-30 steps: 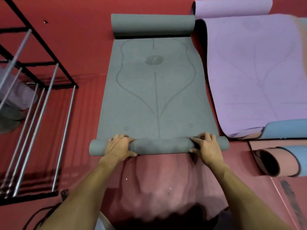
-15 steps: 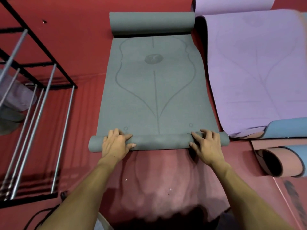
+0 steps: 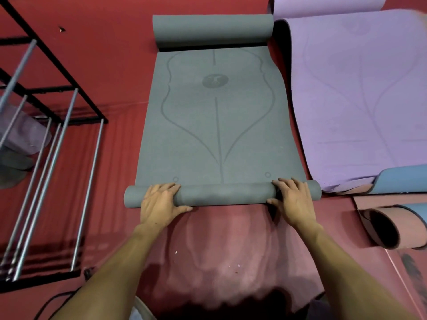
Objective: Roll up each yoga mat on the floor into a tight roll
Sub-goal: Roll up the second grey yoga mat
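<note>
A grey yoga mat (image 3: pixel 217 135) lies lengthwise on the red floor in front of me. Its near end is wound into a thin roll (image 3: pixel 224 195), and its far end curls up into a loose roll (image 3: pixel 212 31). My left hand (image 3: pixel 159 202) rests on the left part of the near roll, fingers laid over the top and thumb along the near side. My right hand (image 3: pixel 292 202) presses the right part the same way. A purple mat (image 3: pixel 360 100) lies unrolled to the right, its far end curled.
A pink-and-blue mat (image 3: pixel 390 227) lies loosely rolled at the right, its open end facing me, and a blue mat edge (image 3: pixel 404 179) overlaps the purple mat's near corner. A black metal rack (image 3: pixel 57 146) with steel bars stands at the left, with rolled mats (image 3: pixel 20 135) behind it.
Both hands have pushed the near roll a little farther along the grey mat, toward the small printed circles. Their fingers went from curled round the roll to lying flatter over it.
</note>
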